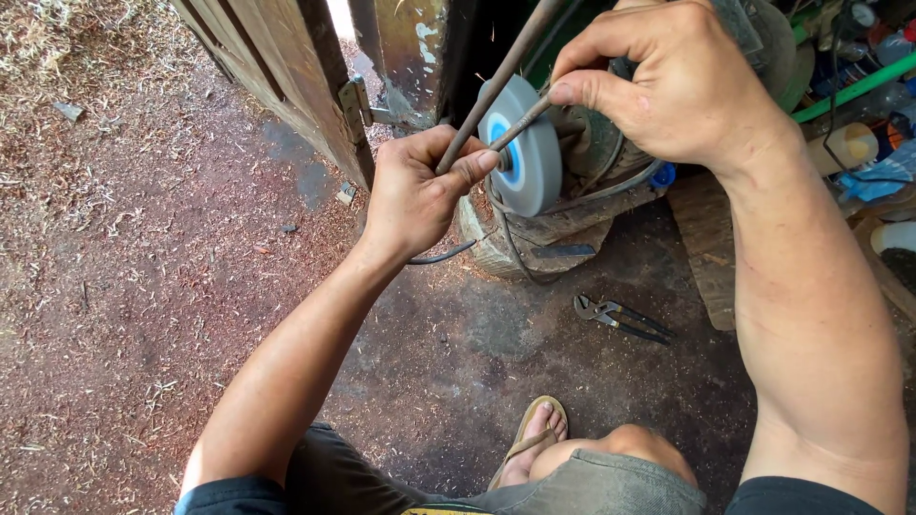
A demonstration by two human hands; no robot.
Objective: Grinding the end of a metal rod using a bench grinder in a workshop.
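Observation:
My left hand (415, 191) grips a long rusty metal rod (496, 81) that slants up toward the top of the view. My right hand (668, 81) pinches a thinner metal piece (523, 122) whose tip rests against the face of a grey grinding wheel (534, 162) with a blue centre. The wheel sits on a small motor mounted on a wooden block (563, 224), low on the ground. Both hands are close together right in front of the wheel. A few sparks show above it.
Black pliers (618, 318) lie on the dirt floor to the right of the wheel. A cable (448, 253) trails below my left hand. A wooden door (286, 67) stands behind. Clutter with a green pipe (849, 91) fills the upper right. My sandalled foot (534, 439) is below.

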